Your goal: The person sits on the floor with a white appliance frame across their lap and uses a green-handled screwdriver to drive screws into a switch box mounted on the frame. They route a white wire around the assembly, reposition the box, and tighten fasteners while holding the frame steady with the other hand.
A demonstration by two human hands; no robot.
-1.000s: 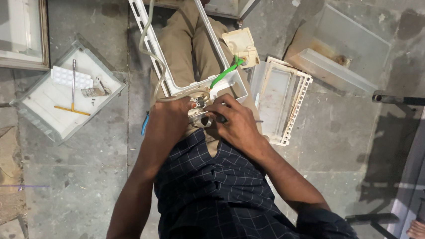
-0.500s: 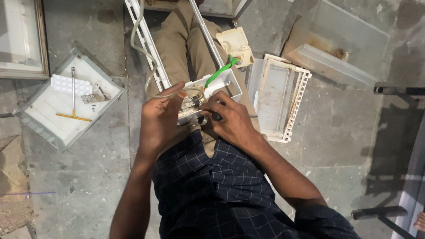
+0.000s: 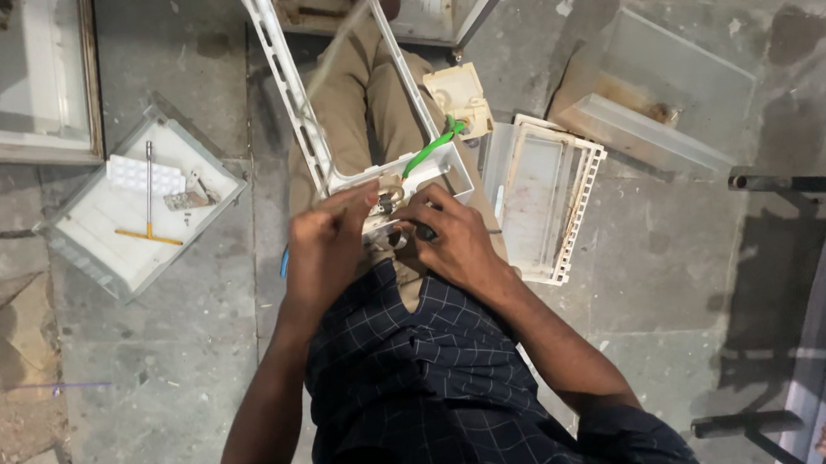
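Grey concrete floor, parts scattered all round. Both hands working a small fitting at the near end of a white frame over the lap. Left hand pinching it from the left, right hand gripping a dark tool, tip hidden. Probably fastening; steady alignment needed. Green wire just beyond.

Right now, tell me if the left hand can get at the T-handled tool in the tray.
Probably yes: the T-handled tool lies uncovered in the tray, bare floor between, though the left hand is on the white frame.
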